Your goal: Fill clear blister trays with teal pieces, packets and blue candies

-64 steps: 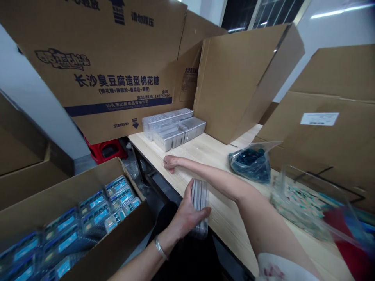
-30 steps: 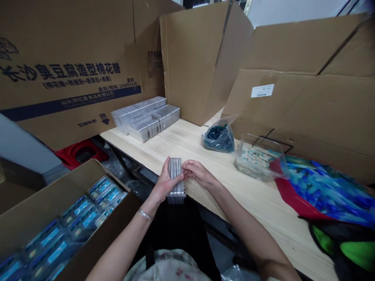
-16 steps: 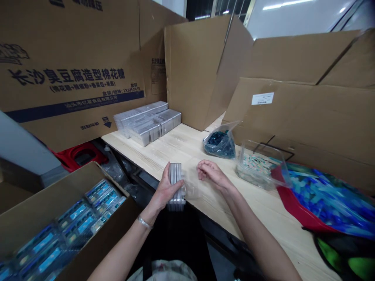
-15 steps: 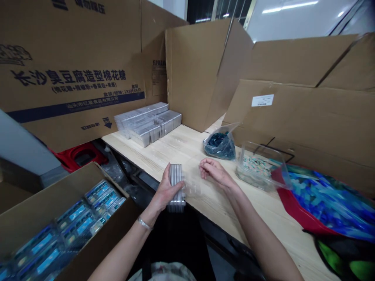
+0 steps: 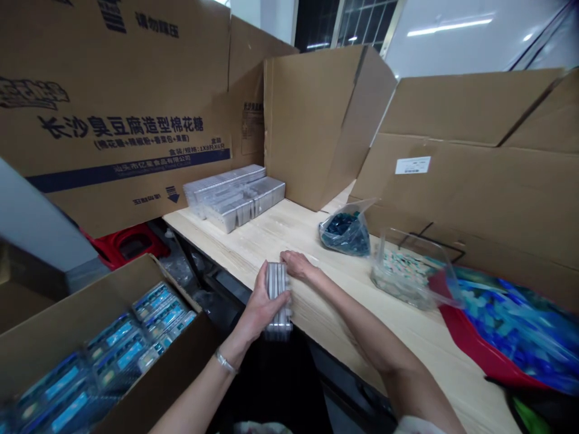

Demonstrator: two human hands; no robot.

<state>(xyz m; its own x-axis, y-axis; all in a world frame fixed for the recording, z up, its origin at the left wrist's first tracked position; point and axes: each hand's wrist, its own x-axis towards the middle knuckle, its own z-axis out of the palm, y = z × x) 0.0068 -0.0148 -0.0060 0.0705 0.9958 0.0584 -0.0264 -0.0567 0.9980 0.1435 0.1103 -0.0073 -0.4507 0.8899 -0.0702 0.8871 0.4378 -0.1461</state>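
My left hand [image 5: 263, 304] is closed around a stack of thin clear plastic cases [image 5: 277, 289], thumb across its near side. The stack stands at the table's front edge, partly overhanging it. My right hand [image 5: 296, 264] is at the far right corner of this stack, its fingers curled in and closed. Whatever those fingertips pinch is hidden. Beyond the hands, more stacked clear plastic cases [image 5: 253, 202] lie on the table [image 5: 312, 241].
A bag of dark blue pieces [image 5: 346, 232], a clear tub of small pale pieces [image 5: 404, 271] and a red basin [image 5: 474, 343] of blue packets stand to the right. At lower left is an open carton [image 5: 136, 386] of blue packs. Cardboard boxes [image 5: 312, 120] line the back.
My right hand has moved left, from over the table to the far corner of the stack. A faint clear plastic piece beside the stack no longer shows. My left hand keeps its hold.
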